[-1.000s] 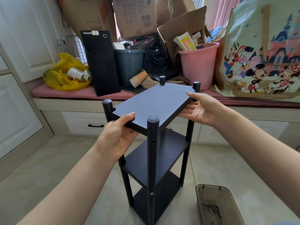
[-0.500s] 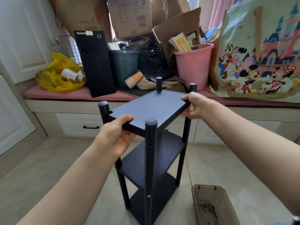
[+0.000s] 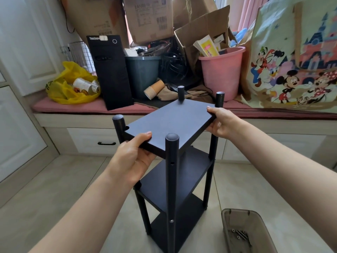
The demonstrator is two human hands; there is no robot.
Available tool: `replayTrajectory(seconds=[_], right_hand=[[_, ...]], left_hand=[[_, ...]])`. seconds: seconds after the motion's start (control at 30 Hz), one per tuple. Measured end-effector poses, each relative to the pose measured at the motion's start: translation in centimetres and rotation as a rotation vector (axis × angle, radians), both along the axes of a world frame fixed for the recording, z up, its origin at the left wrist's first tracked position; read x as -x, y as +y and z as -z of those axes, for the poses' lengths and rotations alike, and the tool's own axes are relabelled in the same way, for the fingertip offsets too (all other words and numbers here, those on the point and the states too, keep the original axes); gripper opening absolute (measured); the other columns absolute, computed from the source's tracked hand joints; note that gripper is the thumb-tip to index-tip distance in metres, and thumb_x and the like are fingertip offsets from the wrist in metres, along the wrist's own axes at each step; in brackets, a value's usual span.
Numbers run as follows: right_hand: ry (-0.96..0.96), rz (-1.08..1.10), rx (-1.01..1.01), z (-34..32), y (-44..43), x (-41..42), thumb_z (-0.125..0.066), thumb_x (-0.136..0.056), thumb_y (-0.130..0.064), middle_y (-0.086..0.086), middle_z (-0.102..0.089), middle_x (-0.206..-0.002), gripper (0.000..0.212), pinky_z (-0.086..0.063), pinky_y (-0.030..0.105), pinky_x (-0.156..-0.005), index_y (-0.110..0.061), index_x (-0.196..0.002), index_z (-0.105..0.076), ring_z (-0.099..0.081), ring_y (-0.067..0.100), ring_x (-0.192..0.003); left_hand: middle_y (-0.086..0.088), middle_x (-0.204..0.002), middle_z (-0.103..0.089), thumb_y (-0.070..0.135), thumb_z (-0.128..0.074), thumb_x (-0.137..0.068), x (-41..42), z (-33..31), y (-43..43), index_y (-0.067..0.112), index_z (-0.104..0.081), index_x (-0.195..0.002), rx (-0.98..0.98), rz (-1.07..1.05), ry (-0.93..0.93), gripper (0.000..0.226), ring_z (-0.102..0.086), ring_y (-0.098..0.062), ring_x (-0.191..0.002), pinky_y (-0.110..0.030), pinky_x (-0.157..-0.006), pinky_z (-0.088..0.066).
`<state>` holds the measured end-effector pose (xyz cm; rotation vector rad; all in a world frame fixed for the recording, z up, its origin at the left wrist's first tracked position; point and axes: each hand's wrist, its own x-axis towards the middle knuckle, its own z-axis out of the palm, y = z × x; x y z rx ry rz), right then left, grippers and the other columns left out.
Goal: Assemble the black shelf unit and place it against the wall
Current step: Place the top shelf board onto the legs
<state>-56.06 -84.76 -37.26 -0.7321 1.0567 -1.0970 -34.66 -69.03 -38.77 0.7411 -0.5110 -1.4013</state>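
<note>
1. The left hand (image 3: pixel 133 159) gripped the near-left edge of the flat black top shelf board (image 3: pixel 169 125).
2. The right hand (image 3: pixel 221 121) clasped its far-right edge.
3. The black four-post shelf unit (image 3: pixel 172 189) stood on the tiled floor (image 3: pixel 54 189).

A home: cushioned window seat (image 3: pixel 76 107) piled with cardboard boxes (image 3: pixel 148 17).

Left hand (image 3: pixel 132 157) bare, forearm bare. Right hand (image 3: pixel 221 122) bare, no sleeve, ring or watch visible.
</note>
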Motion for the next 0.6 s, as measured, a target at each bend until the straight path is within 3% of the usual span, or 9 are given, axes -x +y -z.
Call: replayTrajectory(seconds=[0.1, 0.17, 0.23, 0.37, 0.47, 0.6], right_hand=[[-0.010, -0.009, -0.005, 0.1, 0.1, 0.2, -0.057, -0.100, -0.020, 0.014, -0.073, -0.102, 0.021, -0.057, 0.034, -0.047, -0.006, -0.115, -0.056, -0.075, 0.024, -0.068], [0.001, -0.025, -0.003, 0.1, 0.3, 0.4, -0.058, -0.100, -0.019, 0.014, -0.072, -0.103, 0.019, -0.057, 0.033, -0.047, -0.006, -0.114, -0.056, -0.075, 0.023, -0.069], [0.000, -0.014, 0.004, 0.3, 0.5, 0.6, -0.059, -0.099, -0.016, 0.014, -0.072, -0.100, 0.021, -0.057, 0.033, -0.047, -0.005, -0.117, -0.055, -0.074, 0.023, -0.071], [-0.056, -0.037, 0.031, 0.3, 1.2, 0.8, -0.056, -0.100, -0.014, 0.017, -0.070, -0.105, 0.030, -0.058, 0.036, -0.049, -0.001, -0.126, -0.053, -0.073, 0.027, -0.081], [-0.084, -0.108, 0.001, -0.2, 3.2, 0.5, -0.061, -0.098, -0.016, 0.017, -0.072, -0.099, 0.027, -0.060, 0.038, -0.051, -0.002, -0.120, -0.056, -0.075, 0.028, -0.073], [-0.112, -0.264, -0.037, 0.3, 7.4, -0.6, -0.069, -0.089, -0.010, 0.021, -0.073, -0.107, 0.034, -0.063, 0.044, -0.064, -0.001, -0.120, -0.058, -0.075, 0.032, -0.087]], left_hand=[[-0.012, -0.098, -0.077, 0.008, -0.069, -0.079, 0.1, 0.5, 0.2, 0.002, -0.068, -0.100, 0.017, 0.023, 0.038, 0.022, -0.076, -0.025, -0.093, -0.033, -0.072, -0.062], [-0.013, -0.105, -0.075, 0.012, -0.071, -0.080, 0.5, 1.0, 0.5, 0.007, -0.076, -0.082, 0.022, 0.095, 0.056, 0.008, -0.074, -0.026, -0.101, -0.038, -0.080, -0.062], [-0.016, -0.115, -0.073, 0.013, -0.070, -0.081, 0.8, 1.5, 0.5, 0.009, -0.078, -0.072, 0.030, 0.135, 0.058, 0.013, -0.071, -0.028, -0.109, -0.042, -0.090, -0.060], [-0.012, -0.100, -0.075, 0.013, -0.068, -0.083, 0.5, 1.6, 0.4, 0.009, -0.078, -0.068, 0.064, 0.136, 0.055, 0.019, -0.074, -0.025, -0.102, -0.036, -0.082, -0.061], [-0.014, -0.110, -0.074, 0.011, -0.068, -0.082, -0.1, 1.6, 0.3, 0.007, -0.079, -0.072, 0.064, 0.126, 0.044, 0.016, -0.073, -0.026, -0.105, -0.035, -0.082, -0.061], [-0.016, -0.114, -0.074, 0.009, -0.067, -0.081, -0.3, 1.6, 0.2, 0.003, -0.075, -0.091, 0.075, 0.121, 0.023, 0.014, -0.074, -0.027, -0.102, -0.035, -0.077, -0.061]])
